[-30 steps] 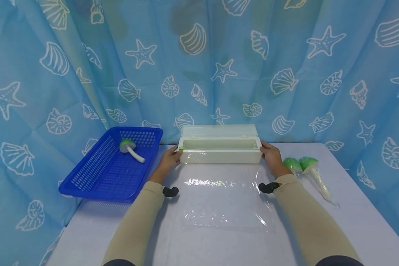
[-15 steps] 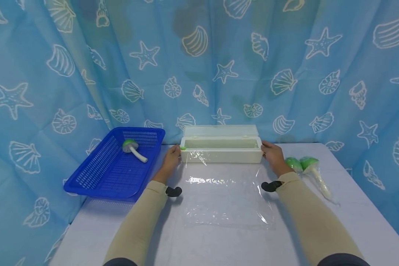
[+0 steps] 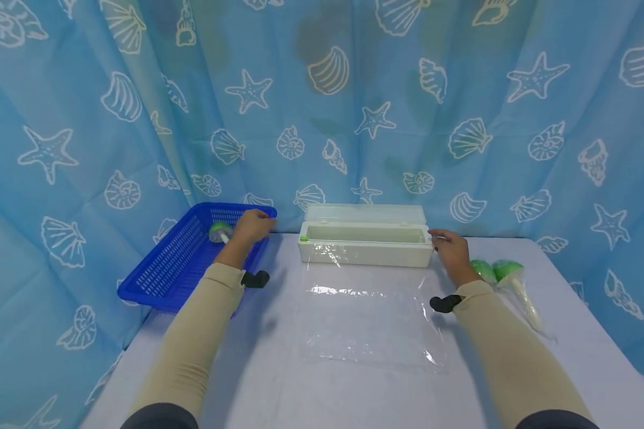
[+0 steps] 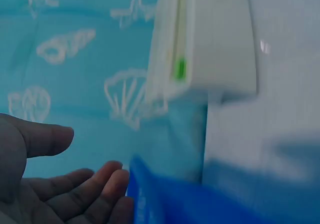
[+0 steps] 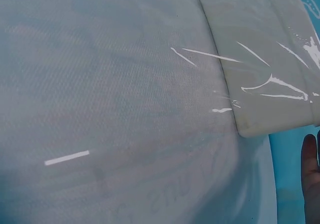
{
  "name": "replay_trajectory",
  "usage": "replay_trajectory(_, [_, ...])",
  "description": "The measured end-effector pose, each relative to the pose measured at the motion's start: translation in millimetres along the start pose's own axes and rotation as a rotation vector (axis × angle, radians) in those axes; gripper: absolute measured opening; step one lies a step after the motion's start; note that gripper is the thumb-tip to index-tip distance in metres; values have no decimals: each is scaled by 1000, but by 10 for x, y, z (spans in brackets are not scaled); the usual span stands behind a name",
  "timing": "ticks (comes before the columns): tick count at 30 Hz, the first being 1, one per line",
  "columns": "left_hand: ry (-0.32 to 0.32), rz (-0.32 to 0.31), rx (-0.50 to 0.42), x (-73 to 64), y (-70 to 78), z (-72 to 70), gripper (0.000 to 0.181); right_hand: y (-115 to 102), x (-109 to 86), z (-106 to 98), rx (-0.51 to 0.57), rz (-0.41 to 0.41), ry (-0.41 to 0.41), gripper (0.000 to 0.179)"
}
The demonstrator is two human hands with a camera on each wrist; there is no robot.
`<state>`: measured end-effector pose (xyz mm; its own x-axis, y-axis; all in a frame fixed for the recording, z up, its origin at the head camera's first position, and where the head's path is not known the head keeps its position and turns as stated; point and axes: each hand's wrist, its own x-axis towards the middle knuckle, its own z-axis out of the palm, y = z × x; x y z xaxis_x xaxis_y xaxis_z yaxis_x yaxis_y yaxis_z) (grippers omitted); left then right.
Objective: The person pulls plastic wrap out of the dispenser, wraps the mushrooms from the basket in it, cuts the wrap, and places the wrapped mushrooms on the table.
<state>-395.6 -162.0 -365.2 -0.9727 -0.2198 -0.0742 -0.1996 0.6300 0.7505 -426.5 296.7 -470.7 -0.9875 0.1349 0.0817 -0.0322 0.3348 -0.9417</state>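
Note:
My left hand point(image 3: 249, 229) is above the right rim of the blue plastic basket point(image 3: 155, 286), fingers loosely spread and holding nothing in the left wrist view. Beneath it, partly covered, lies a green-capped, white-stemmed mushroom-shaped object point(image 3: 220, 227). A long white cling film dispenser box point(image 3: 365, 255) stands at the table's back with its translucent lid point(image 3: 365, 213) raised and a small green piece point(image 4: 180, 69) at its left end. Clear film point(image 3: 365, 333) runs from it toward me over the table. My right hand point(image 3: 453, 259) stays at the box's right end, fingers extended beside it.
Two similar green-capped objects point(image 3: 507, 271) in clear wrap lie on the right of the white-covered table point(image 3: 386, 399). A blue curtain point(image 3: 322, 119) printed with shells hangs directly behind.
My left hand has left the box's left end and moved left over the basket. The right hand remains by the box's right end. Box and film lie as before.

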Motion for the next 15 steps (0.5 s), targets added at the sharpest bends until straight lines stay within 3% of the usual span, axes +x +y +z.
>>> replay_trajectory(3, [-71,-91,-56,160,-189,-219,51,32,2,2,-13,-26,0,37])
replay_trajectory(7, [-106,-192,-118,275,-468,-446,53,54,-5,11,17,-44,-25,40])
replay_trajectory(15, [-58,-242,-85,221,-862,-709,58,43,7,58,33,42,-85,43])
